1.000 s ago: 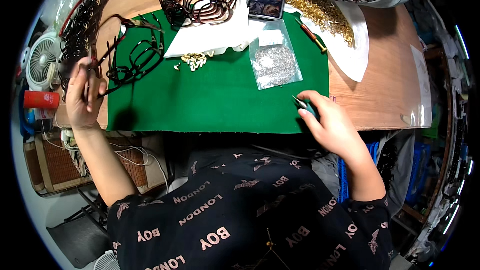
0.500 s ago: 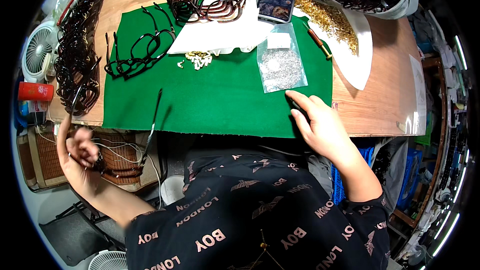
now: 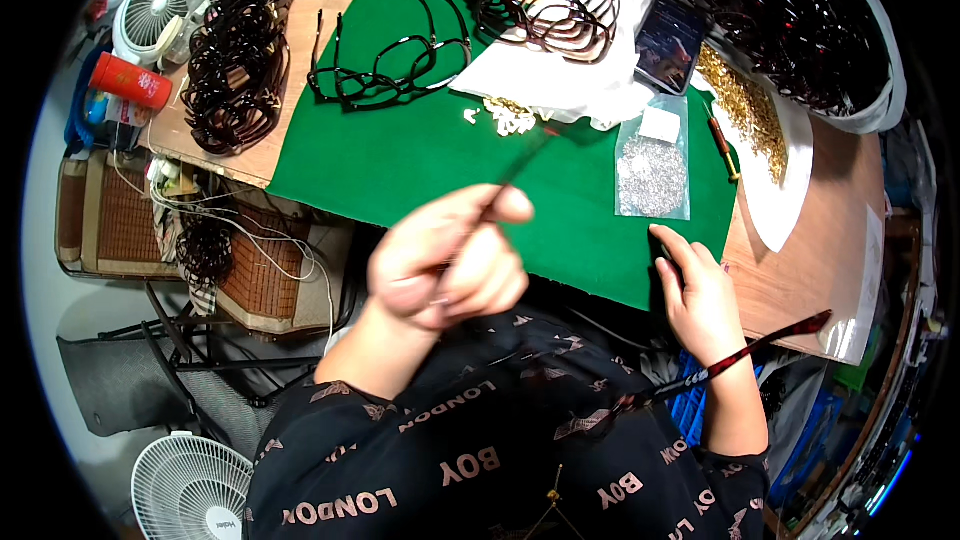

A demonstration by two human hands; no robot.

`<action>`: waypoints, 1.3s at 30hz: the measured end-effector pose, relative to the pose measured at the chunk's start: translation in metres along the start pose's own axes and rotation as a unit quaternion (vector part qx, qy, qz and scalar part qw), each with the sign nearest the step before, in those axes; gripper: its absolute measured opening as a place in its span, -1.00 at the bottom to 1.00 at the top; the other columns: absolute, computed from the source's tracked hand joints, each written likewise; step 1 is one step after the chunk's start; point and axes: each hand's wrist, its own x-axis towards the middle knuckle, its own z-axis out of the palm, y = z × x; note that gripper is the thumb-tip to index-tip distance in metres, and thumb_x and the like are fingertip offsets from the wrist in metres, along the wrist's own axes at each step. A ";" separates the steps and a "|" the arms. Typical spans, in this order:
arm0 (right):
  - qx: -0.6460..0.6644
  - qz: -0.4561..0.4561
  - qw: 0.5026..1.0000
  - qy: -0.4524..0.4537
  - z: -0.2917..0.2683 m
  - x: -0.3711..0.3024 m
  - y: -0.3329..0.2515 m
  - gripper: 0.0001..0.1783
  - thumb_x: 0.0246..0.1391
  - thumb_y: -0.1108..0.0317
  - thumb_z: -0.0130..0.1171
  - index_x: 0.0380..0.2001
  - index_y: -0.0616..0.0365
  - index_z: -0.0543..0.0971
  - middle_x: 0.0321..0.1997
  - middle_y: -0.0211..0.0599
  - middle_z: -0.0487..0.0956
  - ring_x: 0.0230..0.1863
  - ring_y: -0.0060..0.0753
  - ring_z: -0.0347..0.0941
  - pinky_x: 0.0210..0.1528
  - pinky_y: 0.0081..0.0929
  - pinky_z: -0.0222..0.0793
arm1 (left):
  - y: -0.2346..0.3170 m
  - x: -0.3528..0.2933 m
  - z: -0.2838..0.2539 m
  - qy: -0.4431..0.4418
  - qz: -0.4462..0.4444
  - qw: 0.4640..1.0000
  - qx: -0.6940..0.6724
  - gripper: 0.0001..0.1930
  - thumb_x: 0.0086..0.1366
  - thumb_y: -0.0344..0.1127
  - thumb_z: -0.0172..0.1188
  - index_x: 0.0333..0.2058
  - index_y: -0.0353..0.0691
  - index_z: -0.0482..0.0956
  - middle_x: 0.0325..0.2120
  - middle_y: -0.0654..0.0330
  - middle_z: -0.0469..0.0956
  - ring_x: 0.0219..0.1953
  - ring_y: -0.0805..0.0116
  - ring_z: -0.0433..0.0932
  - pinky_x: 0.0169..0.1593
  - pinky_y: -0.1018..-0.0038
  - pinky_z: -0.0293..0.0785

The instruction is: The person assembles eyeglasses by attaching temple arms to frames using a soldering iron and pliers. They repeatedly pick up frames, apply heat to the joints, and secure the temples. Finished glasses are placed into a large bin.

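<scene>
My left hand (image 3: 450, 265), raised over the mat's front edge, is closed round one dark temple of an eyeglass frame (image 3: 735, 362). That frame's other temple reaches across my right forearm, and its front blurs into my dark shirt. My right hand (image 3: 700, 295) rests at the front of the green mat (image 3: 400, 165), fingers curled with a dark bit showing between thumb and forefinger; I cannot make out what it is. Just beyond its fingertip lies a clear bag of small silvery parts (image 3: 652, 180). Small white and yellowish pieces (image 3: 512, 118) sit in a heap mid-mat.
Dark eyeglass frames (image 3: 390, 75) stand on the mat, with more frames (image 3: 540, 15) on white cloth behind. A long pile of frames (image 3: 240, 60) covers the table's left. Right of a phone (image 3: 670, 40) are golden parts (image 3: 745, 105), a screwdriver (image 3: 722, 148) and a full bag of frames (image 3: 780, 25).
My left hand has come from the pile at far left to the middle, carrying the eyeglass frame. The view has turned; my right hand stays beside the bag of silvery parts.
</scene>
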 end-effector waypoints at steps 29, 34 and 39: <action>0.617 0.170 0.707 -0.303 -0.005 0.010 -0.030 -0.58 0.20 0.27 -0.05 0.06 0.20 0.20 -0.41 -0.29 0.48 -0.70 -0.65 0.31 -0.75 -0.76 0.13 | -0.054 0.010 -0.035 0.171 -0.198 0.964 0.046 -0.66 0.30 -0.21 -0.04 -0.06 -0.32 0.42 -0.71 0.27 0.29 -0.64 0.47 0.19 -0.42 0.54 0.17; 0.065 -0.028 0.997 0.014 -0.010 -0.008 0.013 -0.72 0.07 0.33 0.07 -0.18 0.23 0.37 -0.35 -0.06 0.51 -0.41 -0.12 0.48 -0.35 -0.31 0.37 | 0.009 -0.002 -0.006 0.270 -0.004 0.954 0.133 -0.67 0.40 -0.24 -0.25 -0.11 -0.37 0.38 -0.81 0.45 0.07 -0.74 0.61 0.00 -0.65 0.60 -0.02; -0.017 0.040 0.999 0.029 -0.002 0.008 0.012 -0.75 0.04 0.35 0.05 -0.24 0.24 0.34 -0.34 0.06 0.49 -0.30 0.10 0.45 -0.28 -0.16 0.36 | 0.051 -0.011 -0.028 0.361 0.051 0.752 0.549 -0.58 0.38 -0.21 -0.15 0.08 -0.41 0.28 -0.28 0.15 0.44 -0.23 0.37 0.38 -0.12 0.53 0.28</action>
